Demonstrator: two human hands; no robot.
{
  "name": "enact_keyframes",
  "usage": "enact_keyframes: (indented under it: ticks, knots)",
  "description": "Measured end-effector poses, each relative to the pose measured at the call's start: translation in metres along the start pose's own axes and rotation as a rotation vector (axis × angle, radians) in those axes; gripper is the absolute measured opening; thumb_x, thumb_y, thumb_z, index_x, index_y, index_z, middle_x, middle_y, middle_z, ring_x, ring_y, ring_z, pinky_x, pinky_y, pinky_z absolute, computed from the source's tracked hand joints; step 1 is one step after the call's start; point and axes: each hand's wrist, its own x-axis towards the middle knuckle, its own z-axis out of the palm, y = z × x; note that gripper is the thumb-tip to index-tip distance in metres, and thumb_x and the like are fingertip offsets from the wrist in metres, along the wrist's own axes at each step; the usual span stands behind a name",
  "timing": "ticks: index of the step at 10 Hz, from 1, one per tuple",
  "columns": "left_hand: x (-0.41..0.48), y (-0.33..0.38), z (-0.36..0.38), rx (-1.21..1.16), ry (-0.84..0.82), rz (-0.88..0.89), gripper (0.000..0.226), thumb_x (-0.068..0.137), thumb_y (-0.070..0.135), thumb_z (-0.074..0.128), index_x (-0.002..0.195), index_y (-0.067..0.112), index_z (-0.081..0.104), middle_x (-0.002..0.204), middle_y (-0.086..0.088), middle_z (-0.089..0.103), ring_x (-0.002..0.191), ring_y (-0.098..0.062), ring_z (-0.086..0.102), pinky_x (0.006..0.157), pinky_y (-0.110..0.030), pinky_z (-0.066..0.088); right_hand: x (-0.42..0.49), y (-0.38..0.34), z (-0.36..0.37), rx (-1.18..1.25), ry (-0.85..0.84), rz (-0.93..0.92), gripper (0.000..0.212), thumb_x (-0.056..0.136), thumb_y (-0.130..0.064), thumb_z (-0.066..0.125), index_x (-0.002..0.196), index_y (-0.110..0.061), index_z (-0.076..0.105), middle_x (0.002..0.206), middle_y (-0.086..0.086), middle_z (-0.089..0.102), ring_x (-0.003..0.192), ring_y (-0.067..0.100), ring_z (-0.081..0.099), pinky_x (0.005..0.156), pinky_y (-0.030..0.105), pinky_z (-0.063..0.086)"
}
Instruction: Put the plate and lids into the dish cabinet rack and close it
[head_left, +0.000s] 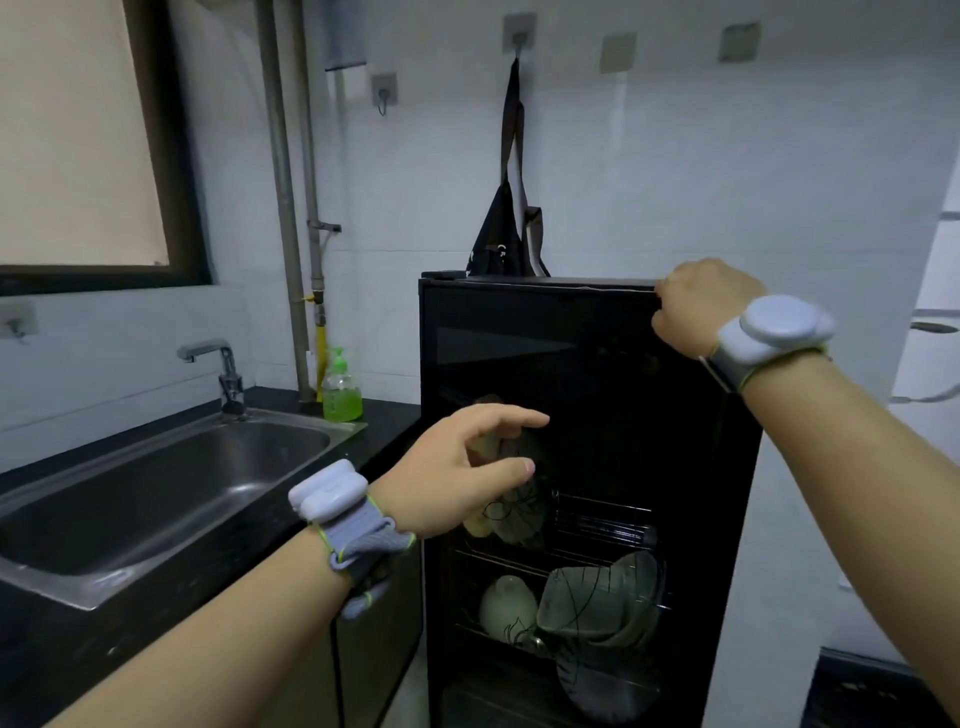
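Cabinet (587, 467) stands beside the sink (156, 499), its dark glass door before us; dishes (597, 603) sit on the racks behind it. Our right hand (696, 306) curls over the door's top corner. Our left hand (457, 473) is spread, fingers loose, holding nothing, near the glass.
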Motion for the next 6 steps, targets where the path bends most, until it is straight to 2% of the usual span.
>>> enact_keyframes:
  ticks: [2, 3, 4, 6]
  knots:
    - [0.012, -0.018, 0.01, -0.039, 0.009, -0.055, 0.035, 0.073, 0.034, 0.057, 0.107, 0.045, 0.056, 0.119, 0.008, 0.059, 0.107, 0.005, 0.052, 0.082, -0.012, 0.046, 0.009, 0.015, 0.052, 0.105, 0.117, -0.018, 0.043, 0.081, -0.022, 0.053, 0.117, 0.0, 0.047, 0.123, 0.021, 0.055, 0.113, 0.037, 0.047, 0.092, 0.039, 0.038]
    - [0.019, -0.028, 0.014, -0.06, 0.01, -0.063, 0.036, 0.076, 0.029, 0.059, 0.11, 0.04, 0.054, 0.117, 0.012, 0.059, 0.106, 0.007, 0.051, 0.079, -0.002, 0.041, 0.018, 0.017, 0.07, 0.115, 0.117, -0.041, 0.064, 0.081, -0.031, 0.054, 0.132, 0.003, 0.035, 0.134, 0.022, 0.046, 0.126, 0.035, 0.039, 0.107, 0.04, 0.029]
    - [0.026, -0.038, 0.015, -0.048, 0.0, -0.091, 0.038, 0.08, 0.025, 0.06, 0.116, 0.034, 0.053, 0.12, 0.009, 0.058, 0.11, 0.005, 0.052, 0.079, 0.001, 0.039, 0.026, 0.017, 0.084, 0.09, 0.062, 0.004, 0.085, 0.083, -0.047, 0.048, 0.145, 0.0, 0.014, 0.153, 0.019, 0.024, 0.143, 0.031, 0.019, 0.119, 0.042, 0.011]
    - [0.039, -0.047, 0.015, -0.119, 0.02, -0.12, 0.036, 0.083, 0.016, 0.061, 0.114, 0.03, 0.053, 0.12, 0.002, 0.058, 0.112, -0.005, 0.053, 0.084, -0.007, 0.044, 0.029, 0.012, 0.099, 0.092, 0.121, 0.055, 0.094, 0.082, -0.059, 0.04, 0.148, -0.004, 0.002, 0.159, 0.017, 0.006, 0.147, 0.027, 0.003, 0.119, 0.044, -0.001]
